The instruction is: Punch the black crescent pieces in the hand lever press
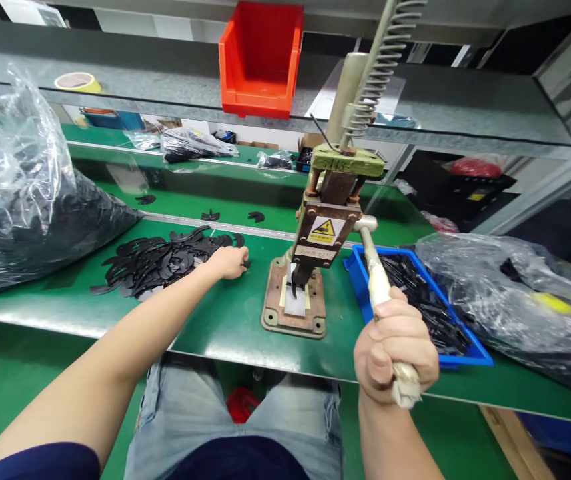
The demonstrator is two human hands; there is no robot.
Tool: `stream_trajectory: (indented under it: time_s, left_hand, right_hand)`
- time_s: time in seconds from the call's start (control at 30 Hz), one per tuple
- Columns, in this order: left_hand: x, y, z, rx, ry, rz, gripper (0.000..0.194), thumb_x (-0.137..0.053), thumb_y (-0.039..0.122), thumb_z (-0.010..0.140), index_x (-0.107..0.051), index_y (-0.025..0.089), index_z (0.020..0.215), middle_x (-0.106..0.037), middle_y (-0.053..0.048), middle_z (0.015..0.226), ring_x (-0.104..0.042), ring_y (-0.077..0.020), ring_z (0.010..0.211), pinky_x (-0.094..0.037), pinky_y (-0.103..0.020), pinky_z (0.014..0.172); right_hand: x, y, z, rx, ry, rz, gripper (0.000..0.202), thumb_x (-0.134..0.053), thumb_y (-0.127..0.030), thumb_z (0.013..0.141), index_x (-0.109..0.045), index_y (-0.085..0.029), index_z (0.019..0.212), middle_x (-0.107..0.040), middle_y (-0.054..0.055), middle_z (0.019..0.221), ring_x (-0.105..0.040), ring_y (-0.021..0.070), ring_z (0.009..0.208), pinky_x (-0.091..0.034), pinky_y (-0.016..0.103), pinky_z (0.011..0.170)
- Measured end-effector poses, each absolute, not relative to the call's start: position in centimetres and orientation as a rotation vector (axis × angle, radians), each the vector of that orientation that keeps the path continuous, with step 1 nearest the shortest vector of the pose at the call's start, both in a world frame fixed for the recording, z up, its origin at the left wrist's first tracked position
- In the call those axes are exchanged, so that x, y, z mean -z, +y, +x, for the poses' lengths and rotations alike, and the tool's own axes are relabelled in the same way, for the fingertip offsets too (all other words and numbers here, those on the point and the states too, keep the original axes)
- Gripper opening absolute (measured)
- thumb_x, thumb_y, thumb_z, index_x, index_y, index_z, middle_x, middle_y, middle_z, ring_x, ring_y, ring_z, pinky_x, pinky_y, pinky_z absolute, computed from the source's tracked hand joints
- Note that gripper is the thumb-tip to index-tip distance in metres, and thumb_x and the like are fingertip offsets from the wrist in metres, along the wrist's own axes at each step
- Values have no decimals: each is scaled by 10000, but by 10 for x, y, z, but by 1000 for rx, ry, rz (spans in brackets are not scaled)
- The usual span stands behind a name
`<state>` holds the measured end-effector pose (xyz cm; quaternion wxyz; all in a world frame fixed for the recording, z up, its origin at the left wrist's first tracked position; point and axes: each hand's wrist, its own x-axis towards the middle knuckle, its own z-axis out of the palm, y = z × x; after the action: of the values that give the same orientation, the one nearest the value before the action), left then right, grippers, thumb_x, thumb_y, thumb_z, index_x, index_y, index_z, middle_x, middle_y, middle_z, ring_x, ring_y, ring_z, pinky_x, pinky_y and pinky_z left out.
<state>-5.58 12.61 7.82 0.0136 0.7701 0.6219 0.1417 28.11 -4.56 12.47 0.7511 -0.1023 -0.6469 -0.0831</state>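
My right hand point(398, 343) is wrapped round the cloth-bound lever handle point(378, 280) of a hand press point(328, 220). My left hand point(232, 262) is closed at the right edge of a pile of curved black plastic parts point(160, 263). A bit of a black plastic part point(246, 264) shows at its fingertips; most of it is hidden by the hand. Under the press ram, on the metal base point(271, 293), a small curved black piece point(294, 287) stands at a light plate.
A blue tray point(470, 347) of narrow black parts stands right of the press, beside a clear plastic bag point(525, 280). Another large bag point(30, 200) of black parts slumps at left. A red bin point(262, 100) and a tape roll point(78, 83) sit on the shelf above.
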Motion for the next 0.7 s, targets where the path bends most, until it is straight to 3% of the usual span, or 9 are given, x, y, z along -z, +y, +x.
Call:
stream_trajectory:
  time_s: [0.07,0.2,0.33,0.47,0.6,0.7]
  left_hand:
    - [-76,117,-48,-494,1878,2409,122,-703,333,891,-636,241,936,-768,-94,951,-717,-283,921,-480,-346,789]
    - [-73,98,-33,-654,1814,2382,164,-512,341,1019,-572,241,903,-757,-104,967,-721,-259,884,-471,-342,749]
    - [-71,88,-24,-798,1687,2250,131,-621,338,952,-547,249,890,-758,-69,936,-717,-246,857,-455,-325,711]
    - [-68,86,-19,-776,1713,2131,223,-652,429,943,-588,241,1045,-732,-30,822,-704,-242,777,-459,-326,686]
    - [-64,88,-15,-708,1828,2245,433,-697,544,907,-618,210,1170,-737,-127,1187,-724,-283,1022,-510,-354,834]
    - [-60,90,-11,-632,1894,2279,457,-695,561,913,-623,199,1181,-715,-153,1275,-692,-323,1177,-511,-372,908]
  right_hand:
    - [-125,-47,281,183,-1421,-239,250,-708,-332,892,-547,-248,720,-569,-26,708,-633,199,831,-527,607,1069]
    - [-125,-48,283,186,-1434,-247,232,-710,-334,886,-558,-249,732,-584,-23,722,-637,200,839,-523,622,1069]
    - [-125,-48,283,184,-1435,-244,210,-704,-318,877,-565,-247,736,-587,-25,727,-642,205,844,-520,624,1076]
    - [-125,-49,282,173,-1441,-240,203,-701,-304,875,-563,-246,739,-594,-25,733,-639,208,849,-511,627,1082]
    - [-126,-50,282,174,-1447,-237,212,-702,-302,886,-562,-241,737,-590,-22,732,-629,209,846,-501,637,1075]
    - [-126,-50,281,181,-1439,-248,222,-697,-316,895,-557,-246,738,-590,-29,735,-630,204,844,-506,631,1073]
